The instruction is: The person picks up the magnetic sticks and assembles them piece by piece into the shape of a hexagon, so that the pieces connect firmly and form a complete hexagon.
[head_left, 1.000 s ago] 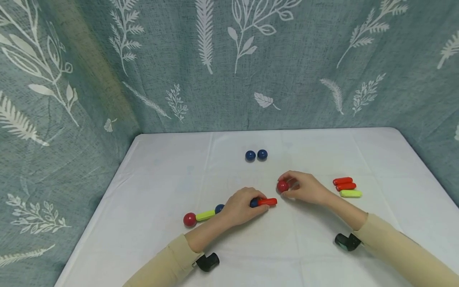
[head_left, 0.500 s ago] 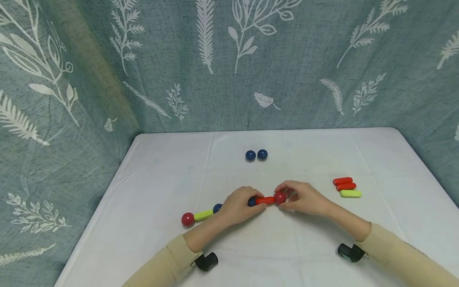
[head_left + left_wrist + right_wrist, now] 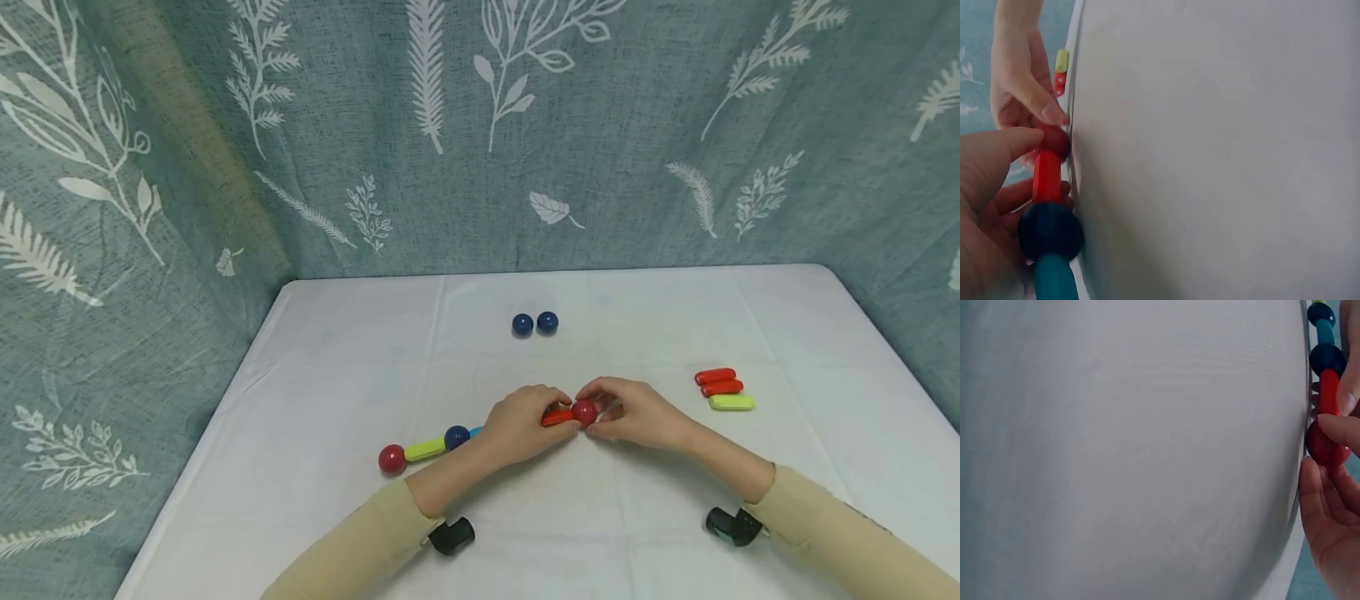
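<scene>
A row of joined balls and rods lies on the white table. From its left end come a red ball (image 3: 392, 460), a yellow-green rod (image 3: 426, 449), a dark blue ball (image 3: 457, 437) and a light blue rod (image 3: 476, 431). Past these, a second dark blue ball (image 3: 1051, 232) shows in the left wrist view, hidden from the head camera by my left hand (image 3: 521, 423). That hand grips the red rod (image 3: 557, 417) beyond it. My right hand (image 3: 637, 414) pinches another red ball (image 3: 584, 412), which touches the rod's right end.
Two dark blue balls (image 3: 535, 323) sit side by side toward the back. To the right lie two red rods (image 3: 718, 382) and a yellow-green rod (image 3: 732, 403). A patterned green-blue cloth (image 3: 480, 208) hangs behind the table (image 3: 375, 333).
My right hand has brought the red ball left and nearer to me, against the red rod's end. The left hand has slid right along the row onto the red rod.
</scene>
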Available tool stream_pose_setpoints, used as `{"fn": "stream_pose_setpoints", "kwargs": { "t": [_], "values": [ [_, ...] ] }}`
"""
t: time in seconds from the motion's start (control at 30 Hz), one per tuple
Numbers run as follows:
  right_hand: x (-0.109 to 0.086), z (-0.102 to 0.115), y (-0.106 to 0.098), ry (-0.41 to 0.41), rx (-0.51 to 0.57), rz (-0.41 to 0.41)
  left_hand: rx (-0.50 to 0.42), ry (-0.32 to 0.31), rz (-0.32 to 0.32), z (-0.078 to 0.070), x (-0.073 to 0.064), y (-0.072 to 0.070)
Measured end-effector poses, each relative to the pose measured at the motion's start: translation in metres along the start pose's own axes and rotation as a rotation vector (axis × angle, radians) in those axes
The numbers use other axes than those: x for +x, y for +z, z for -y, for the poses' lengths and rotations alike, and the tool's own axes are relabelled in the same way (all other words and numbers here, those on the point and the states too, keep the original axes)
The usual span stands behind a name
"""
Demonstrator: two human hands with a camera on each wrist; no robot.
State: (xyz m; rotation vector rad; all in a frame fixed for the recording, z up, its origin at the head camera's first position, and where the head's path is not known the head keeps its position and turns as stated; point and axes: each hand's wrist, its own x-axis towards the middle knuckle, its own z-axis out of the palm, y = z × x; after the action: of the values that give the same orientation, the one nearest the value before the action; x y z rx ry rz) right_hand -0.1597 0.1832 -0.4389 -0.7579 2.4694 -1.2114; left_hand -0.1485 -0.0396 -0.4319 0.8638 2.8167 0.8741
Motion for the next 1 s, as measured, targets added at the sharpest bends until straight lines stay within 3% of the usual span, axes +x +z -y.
{"fn": "stream_pose_setpoints", "kwargs": {
  "t": [0.27, 0.5, 0.6, 0.77, 1.0],
  "values": [
    [-0.012, -0.005, -0.015, 0.042, -0.057, -0.056, 0.044, -0.030, 0.052, -0.010, 0.011, 0.008],
    [-0.037, -0.018, -0.048, 0.096, -0.294, -0.289, 0.037, -0.036, 0.076, -0.008, 0.010, 0.009],
    [-0.047, -0.026, -0.065, 0.152, -0.360, -0.345, 0.024, -0.042, 0.079, -0.008, 0.007, 0.007],
    [-0.055, -0.040, -0.082, 0.219, -0.386, -0.332, 0.029, -0.037, 0.069, -0.004, 0.004, 0.007],
    [-0.052, -0.045, -0.082, 0.228, -0.399, -0.291, 0.032, -0.024, 0.065, -0.001, 0.001, 0.005]
  ]
}}
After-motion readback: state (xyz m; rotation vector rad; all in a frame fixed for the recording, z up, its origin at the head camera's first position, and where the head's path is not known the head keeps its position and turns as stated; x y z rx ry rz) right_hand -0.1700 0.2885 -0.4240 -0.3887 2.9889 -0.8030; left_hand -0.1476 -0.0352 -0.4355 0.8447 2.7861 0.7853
